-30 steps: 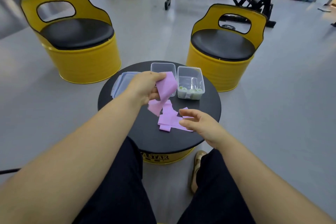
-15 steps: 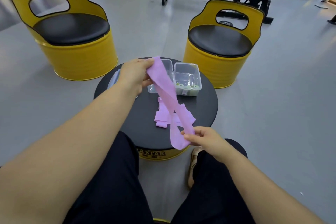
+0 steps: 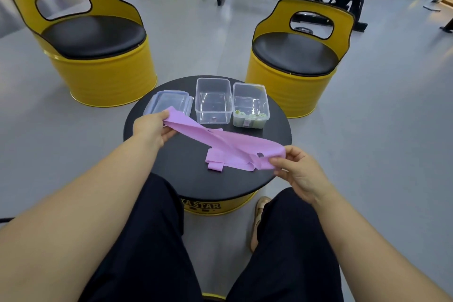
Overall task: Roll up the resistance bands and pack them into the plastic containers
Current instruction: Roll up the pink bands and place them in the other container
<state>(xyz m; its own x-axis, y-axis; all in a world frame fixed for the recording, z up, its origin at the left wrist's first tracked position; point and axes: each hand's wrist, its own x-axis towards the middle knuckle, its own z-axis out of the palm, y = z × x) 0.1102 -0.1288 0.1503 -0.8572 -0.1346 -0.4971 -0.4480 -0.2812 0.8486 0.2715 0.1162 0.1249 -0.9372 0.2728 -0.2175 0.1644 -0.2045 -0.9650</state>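
Left hand pinches one end of purple band; right hand pinches other end. Band pulled flat between hands, likely so it rolls neat. More purple bands under it. Empty box just beyond hands, ready for roll.

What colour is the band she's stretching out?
Light purple band, plain, clearest in the head view.
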